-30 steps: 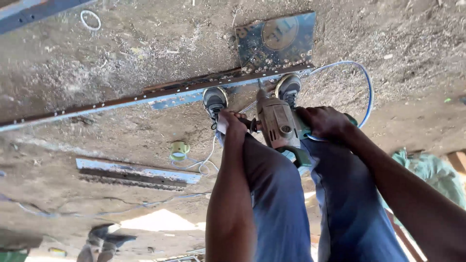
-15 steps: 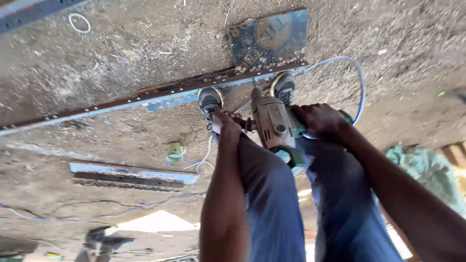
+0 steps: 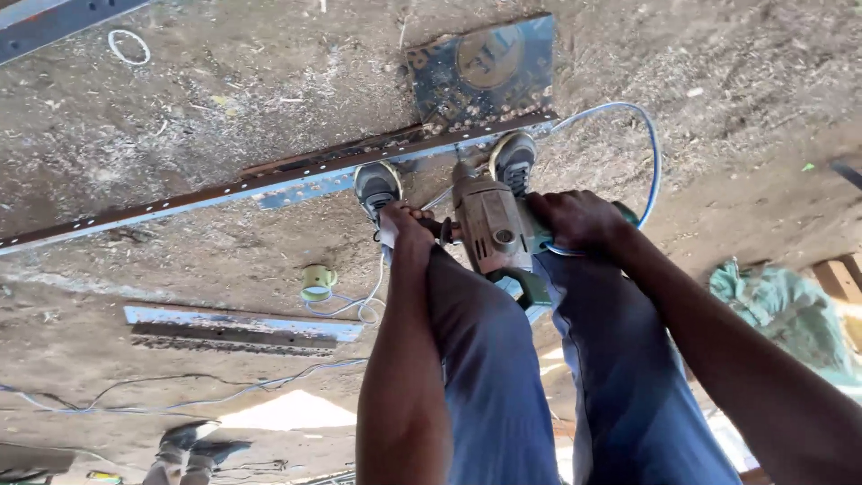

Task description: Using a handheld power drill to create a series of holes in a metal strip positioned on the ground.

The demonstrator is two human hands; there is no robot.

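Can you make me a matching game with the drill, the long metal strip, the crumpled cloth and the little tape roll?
Things:
1. drill
2. long metal strip
3. crumpled cloth
4. tape roll

Places:
A. lying on the ground far right
B. under both shoes
C. held in both hands, between the knees
D. on the ground left of the legs, by a thin cable

Pairs: 1-C, 2-B, 3-A, 4-D

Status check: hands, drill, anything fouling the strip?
Left hand on side handle, right hand on rear grip. Drill points down at metal strip, pinned underfoot. Blue cable loops beside it.
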